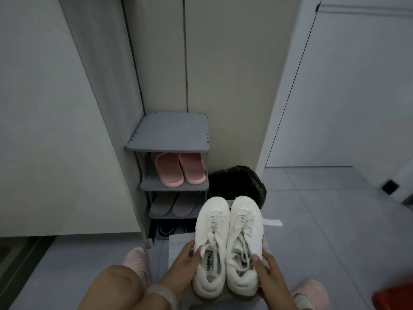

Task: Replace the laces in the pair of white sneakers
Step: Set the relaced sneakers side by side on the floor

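Head view: both hands, left (182,262) and right (268,271), grip the white canvas sneakers (228,247) at the heels above the floor. Old laces still threaded; likely next: set down, unlace.

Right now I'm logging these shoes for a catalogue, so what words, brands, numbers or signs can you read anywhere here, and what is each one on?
Dark print on the insole label of the white canvas sneaker on the left, gripped by the left hand: a short brand-like word, too blurred and turned sideways to read surely.
White canvas sneaker on the right, gripped by the right hand: no text visible.
Pink rubber slippers on the grey shoe rack: no text visible.
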